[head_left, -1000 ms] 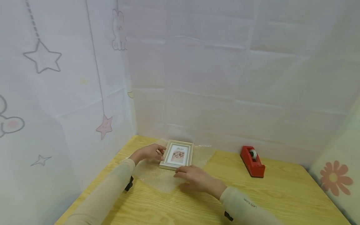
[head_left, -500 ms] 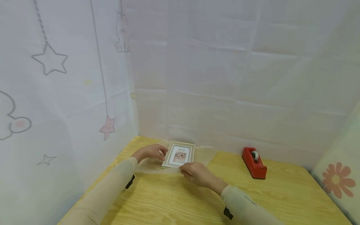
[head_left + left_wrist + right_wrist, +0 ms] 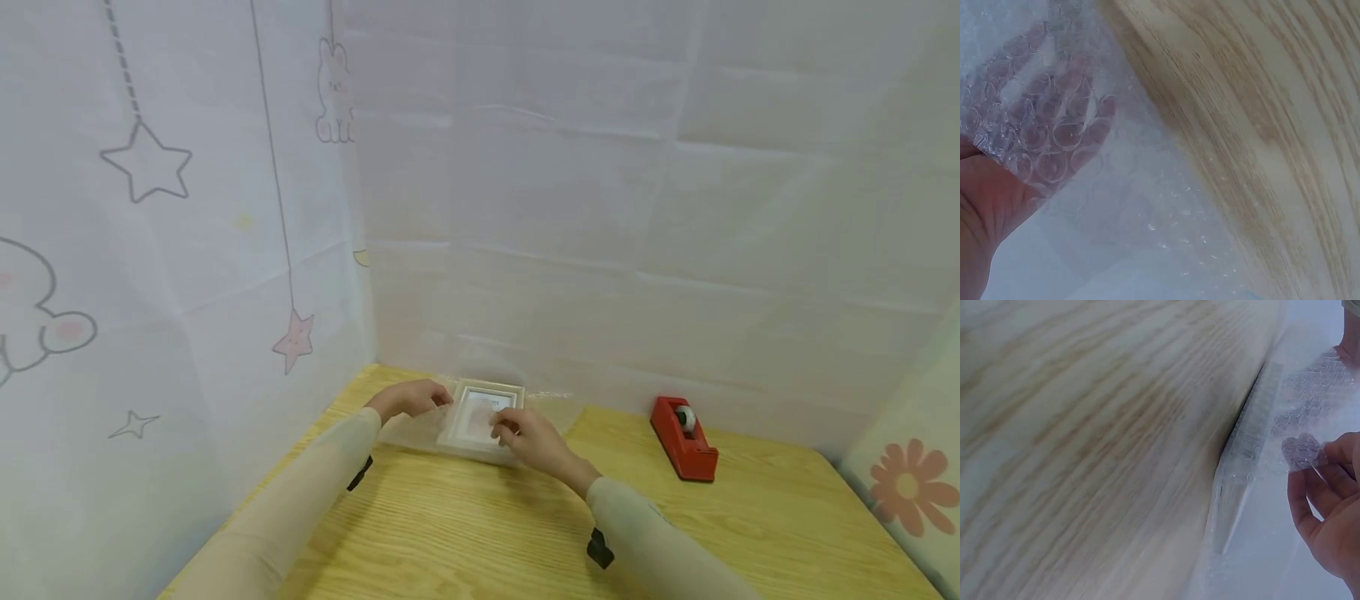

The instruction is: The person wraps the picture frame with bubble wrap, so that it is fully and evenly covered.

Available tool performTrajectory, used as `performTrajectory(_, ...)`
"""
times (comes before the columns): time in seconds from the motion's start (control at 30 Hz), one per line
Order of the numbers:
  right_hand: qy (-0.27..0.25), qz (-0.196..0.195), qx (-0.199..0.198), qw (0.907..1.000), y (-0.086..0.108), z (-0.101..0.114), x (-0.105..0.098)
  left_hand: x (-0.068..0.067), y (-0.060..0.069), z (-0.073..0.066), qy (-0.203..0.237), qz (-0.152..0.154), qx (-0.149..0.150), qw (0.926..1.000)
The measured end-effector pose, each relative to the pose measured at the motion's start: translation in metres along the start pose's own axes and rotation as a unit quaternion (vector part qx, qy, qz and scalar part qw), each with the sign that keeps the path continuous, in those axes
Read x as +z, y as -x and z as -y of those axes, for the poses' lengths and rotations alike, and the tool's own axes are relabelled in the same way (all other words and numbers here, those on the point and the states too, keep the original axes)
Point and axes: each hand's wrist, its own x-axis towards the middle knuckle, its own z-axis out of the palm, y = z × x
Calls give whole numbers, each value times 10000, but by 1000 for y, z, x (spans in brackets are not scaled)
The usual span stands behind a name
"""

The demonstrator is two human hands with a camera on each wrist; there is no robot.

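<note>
Picture frame (image 3: pixel 483 402), one, pale with a white mount and small printed picture: laid flat near the desk's far left corner. Its lower part is covered by a clear layer of wrap; its upper border is left uncovered.

Bubble wrap (image 3: pixel 411 432), one sheet, transparent: spread beneath the frame and well past its left and right sides, with the near portion folded up over it.

Right hand (image 3: pixel 531 437): held above the frame's right side; the raised edge of the wrap is pinched between thumb and fingers.

Left hand (image 3: pixel 411 398): placed at the frame's left edge, its fingers partly seen through the wrap — whether anything is grasped cannot be told.

Sleeves, pale, two; a black fastening (image 3: pixel 599 549) is worn at the right wrist, another at the left.

Tape dispenser (image 3: pixel 684 446), red, one, fitted with a roll of tape (image 3: pixel 686 418): stood to the right, well apart from the frame.

Desk (image 3: pixel 465 525), wood-grained, yellowish: backed by white cloth (image 3: pixel 540 208) — creased, and printed at the sides with stars, a rabbit and a coral flower (image 3: pixel 915 487).
</note>
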Motion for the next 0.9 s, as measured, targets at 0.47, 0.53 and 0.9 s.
performTrajectory(0.47, -7, -503, 999, 9937, -22, -24, 15, -9, 1, 13, 515, 56, 32, 9987)
performTrajectory(0.53, 90, -547, 1062, 9928, -23, -27, 18, -9, 0, 15, 500, 31, -37, 9987)
performTrajectory(0.9, 757, -675, 1272, 9867, -21, -30, 32, 1, -6, 10, -390, -1369, 362, 9892)
